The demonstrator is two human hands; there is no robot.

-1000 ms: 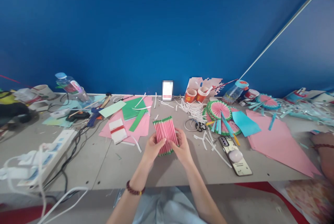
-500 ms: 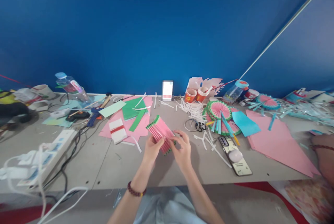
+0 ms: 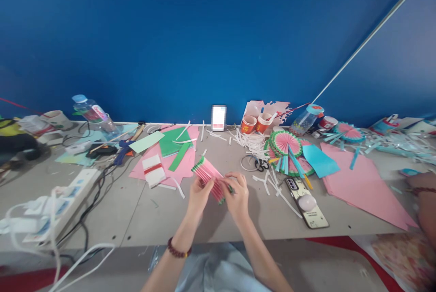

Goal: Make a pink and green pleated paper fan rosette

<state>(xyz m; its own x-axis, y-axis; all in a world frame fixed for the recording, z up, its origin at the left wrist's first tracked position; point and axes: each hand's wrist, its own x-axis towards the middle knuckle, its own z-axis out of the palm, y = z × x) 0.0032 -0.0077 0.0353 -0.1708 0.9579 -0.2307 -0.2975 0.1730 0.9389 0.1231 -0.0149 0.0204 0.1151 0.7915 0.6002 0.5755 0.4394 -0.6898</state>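
Over the table [image 3: 163, 224], between both hands, green-edged pink pleated paper [image 3: 208, 172] slants leftward; a second ago it stood nearly upright. The left hand [image 3: 198, 196] and right hand [image 3: 239, 194] each pinch it, fingers hiding part. Two red cups [image 3: 248, 126] stand beyond; one phone [image 3: 318, 216] lies rightward. Another person's arm [image 3: 425, 203] is cut off, the propped screen [image 3: 218, 117] blurred.

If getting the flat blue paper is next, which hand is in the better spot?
Probably the right hand: it's nearer the blue paper, which lies on its side. The left hand would have to cross over. Both hold the pleated pink paper, though.
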